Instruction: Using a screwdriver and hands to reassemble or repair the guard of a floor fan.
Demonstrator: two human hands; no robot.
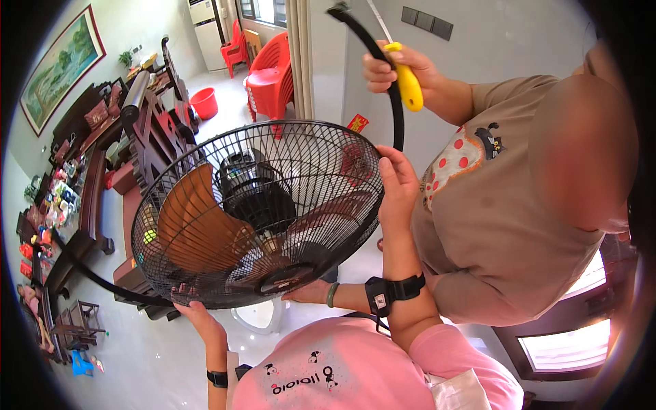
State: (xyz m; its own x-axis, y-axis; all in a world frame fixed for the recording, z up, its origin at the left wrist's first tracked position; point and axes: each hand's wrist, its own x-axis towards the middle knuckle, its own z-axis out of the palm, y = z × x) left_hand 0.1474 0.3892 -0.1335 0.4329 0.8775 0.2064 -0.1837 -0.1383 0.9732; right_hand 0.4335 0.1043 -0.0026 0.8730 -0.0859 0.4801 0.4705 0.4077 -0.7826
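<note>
A large black fan (pixel 263 212) with a round wire guard and brown-orange blades is tilted in front of me. My right hand (pixel 398 183) grips the guard's right rim. My left hand (pixel 199 320) holds the lower left rim, its fingertips partly hidden behind the wires. To the right, a co-worker's raised hand (pixel 410 68) holds a yellow-handled screwdriver (pixel 408 82) together with a black curved band (pixel 365 37). Another curved black length (pixel 102 283) sticks out at the fan's lower left; whether the two join is hidden. The co-worker's other hand (pixel 311 292) is under the guard.
Dark carved wooden furniture (pixel 147 113) stands at the left, by a table (pixel 89 198) crowded with small items. Farther back are a red bucket (pixel 204 103) and stacked red chairs (pixel 270 78). The co-worker (pixel 499 198) stands close at my right. A blue stool (pixel 82 363) sits at lower left.
</note>
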